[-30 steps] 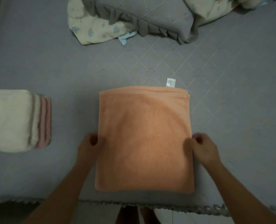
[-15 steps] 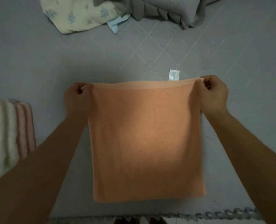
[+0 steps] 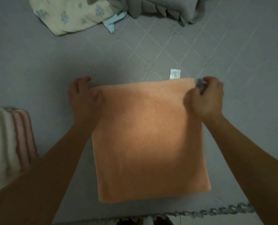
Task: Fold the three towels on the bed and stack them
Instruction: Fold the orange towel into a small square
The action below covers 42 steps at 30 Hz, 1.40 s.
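The fingers of the left hand (image 3: 83, 96) curl round the far left corner of an orange towel (image 3: 149, 140), thumb on top of the cloth. The fingers of the right hand (image 3: 207, 96) pinch the far right corner, and are partly blurred. The towel is a plain peach-orange terry cloth, folded into a near-square of several layers, lying flat on the grey bed (image 3: 53, 70) directly before the person. Its surface is smooth, brighter in the middle, with straight edges; the near edge lies close to the bed's ruffled border. A small white label (image 3: 175, 74) sticks out from the far edge beside the right hand. At the left edge of the view, apart from the orange towel, lies a folded white towel (image 3: 3, 143) with pink stripes. At the far side of the bed are a floral cream cloth (image 3: 70, 15) and a grey ruffled pillow (image 3: 164, 8).
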Each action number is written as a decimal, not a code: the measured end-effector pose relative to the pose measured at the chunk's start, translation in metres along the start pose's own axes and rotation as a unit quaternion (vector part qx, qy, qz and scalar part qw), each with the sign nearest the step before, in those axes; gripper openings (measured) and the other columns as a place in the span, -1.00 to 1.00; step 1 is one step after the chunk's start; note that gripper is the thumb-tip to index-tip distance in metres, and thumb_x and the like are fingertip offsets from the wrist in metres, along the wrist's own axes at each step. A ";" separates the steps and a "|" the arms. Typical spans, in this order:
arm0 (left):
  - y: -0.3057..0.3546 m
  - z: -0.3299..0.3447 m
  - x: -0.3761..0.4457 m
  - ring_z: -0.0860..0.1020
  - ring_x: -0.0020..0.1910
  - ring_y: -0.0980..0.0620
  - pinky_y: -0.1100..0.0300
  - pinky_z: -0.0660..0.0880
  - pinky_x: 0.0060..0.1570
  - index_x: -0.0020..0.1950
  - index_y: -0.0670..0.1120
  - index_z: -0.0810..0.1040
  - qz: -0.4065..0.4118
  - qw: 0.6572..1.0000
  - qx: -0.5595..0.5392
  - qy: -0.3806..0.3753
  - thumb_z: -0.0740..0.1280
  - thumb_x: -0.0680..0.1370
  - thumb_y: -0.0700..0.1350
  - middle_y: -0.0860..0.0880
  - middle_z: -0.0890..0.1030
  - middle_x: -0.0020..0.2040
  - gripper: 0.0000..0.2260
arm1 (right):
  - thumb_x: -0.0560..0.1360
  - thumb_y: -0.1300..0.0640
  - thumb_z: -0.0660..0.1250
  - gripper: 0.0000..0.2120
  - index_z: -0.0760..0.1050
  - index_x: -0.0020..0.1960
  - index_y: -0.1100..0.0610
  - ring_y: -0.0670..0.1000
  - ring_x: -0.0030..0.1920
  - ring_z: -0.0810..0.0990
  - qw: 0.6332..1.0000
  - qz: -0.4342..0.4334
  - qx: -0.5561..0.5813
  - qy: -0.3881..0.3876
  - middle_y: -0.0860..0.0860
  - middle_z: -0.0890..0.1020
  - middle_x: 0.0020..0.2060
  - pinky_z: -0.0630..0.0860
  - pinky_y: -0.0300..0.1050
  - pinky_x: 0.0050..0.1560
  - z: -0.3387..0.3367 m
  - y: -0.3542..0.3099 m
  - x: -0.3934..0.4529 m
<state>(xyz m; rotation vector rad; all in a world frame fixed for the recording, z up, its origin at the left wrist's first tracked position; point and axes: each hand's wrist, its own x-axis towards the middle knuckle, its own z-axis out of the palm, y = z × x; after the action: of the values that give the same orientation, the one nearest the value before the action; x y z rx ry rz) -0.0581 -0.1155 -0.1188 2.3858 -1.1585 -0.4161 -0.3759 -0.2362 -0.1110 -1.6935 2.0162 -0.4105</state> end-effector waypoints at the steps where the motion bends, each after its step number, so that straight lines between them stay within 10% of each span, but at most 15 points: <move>1: 0.007 0.003 -0.011 0.34 0.40 -0.26 -0.02 0.27 0.35 0.41 -0.17 0.38 0.060 0.998 0.033 -0.007 0.29 0.50 -0.09 -0.28 0.35 0.43 -0.52 | 0.51 0.07 0.23 -0.55 0.39 0.36 0.21 0.24 0.32 0.42 0.997 -0.068 -0.034 0.018 0.23 0.47 0.30 0.30 0.03 0.32 0.002 -0.009 -0.015; 6: 0.046 0.054 -0.068 0.05 0.58 -0.17 -0.20 0.08 0.49 0.56 -0.11 0.21 0.256 0.944 0.112 -0.174 0.05 0.61 0.02 -0.16 0.11 0.60 -0.48 | 0.61 -0.05 0.04 -0.38 0.00 0.60 0.14 0.14 0.58 -0.10 0.900 -0.345 -0.179 -0.200 0.11 -0.01 0.59 -0.06 0.20 0.53 0.050 -0.039 -0.087; 19: -0.046 0.017 -0.090 0.03 0.59 -0.14 -0.26 -0.11 0.46 0.59 -0.06 0.14 0.176 0.942 0.244 -0.152 0.04 0.60 0.06 -0.16 0.08 0.60 -0.45 | 0.62 -0.08 -0.05 -0.33 -0.22 0.58 0.21 0.16 0.57 -0.20 0.951 -0.094 -0.254 -0.150 0.16 -0.16 0.59 -0.14 0.26 0.52 0.016 0.070 -0.081; 26: -0.001 0.051 -0.187 -0.07 0.60 -0.13 -0.24 -0.04 0.50 0.61 0.05 0.05 0.233 0.931 0.199 -0.197 0.05 0.63 0.12 -0.09 -0.01 0.62 -0.45 | 0.58 -0.15 -0.02 -0.30 -0.11 0.60 0.17 0.14 0.58 -0.14 0.892 -0.306 -0.265 -0.202 0.13 -0.09 0.59 -0.15 0.21 0.52 0.022 0.089 -0.172; 31: -0.061 0.012 -0.226 0.01 0.59 -0.14 -0.28 0.02 0.46 0.60 0.03 0.09 0.150 0.923 0.274 -0.227 0.02 0.59 0.19 -0.09 0.05 0.62 -0.41 | 0.57 -0.19 -0.13 -0.28 -0.28 0.58 0.14 0.12 0.57 -0.24 0.901 -0.192 -0.309 -0.237 0.10 -0.22 0.58 -0.17 0.21 0.53 -0.015 0.147 -0.178; 37: -0.051 -0.030 -0.294 0.43 0.39 -0.27 -0.31 0.34 0.29 0.36 -0.10 0.54 0.178 0.916 0.252 -0.257 0.33 0.46 -0.03 -0.20 0.45 0.43 -0.54 | 0.52 0.00 0.28 -0.53 0.39 0.36 0.17 0.24 0.24 0.43 0.971 0.016 -0.150 -0.185 0.19 0.42 0.31 0.41 0.14 0.20 -0.056 0.145 -0.213; 42: -0.038 -0.032 -0.306 0.51 0.30 -0.28 -0.25 0.43 0.22 0.29 -0.20 0.56 0.123 0.924 0.223 -0.284 0.58 0.26 -0.22 -0.23 0.52 0.36 -0.40 | 0.51 0.01 0.30 -0.73 0.45 0.14 0.13 -0.02 -0.18 0.50 0.939 0.192 0.022 -0.285 0.08 0.58 -0.02 0.39 -0.11 -0.19 -0.062 0.136 -0.228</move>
<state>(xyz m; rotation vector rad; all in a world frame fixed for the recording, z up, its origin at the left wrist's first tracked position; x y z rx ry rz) -0.2021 0.1572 -0.0893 2.5130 -1.9692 -0.8763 -0.4944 0.0085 -0.0916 -1.1646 1.8061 0.1590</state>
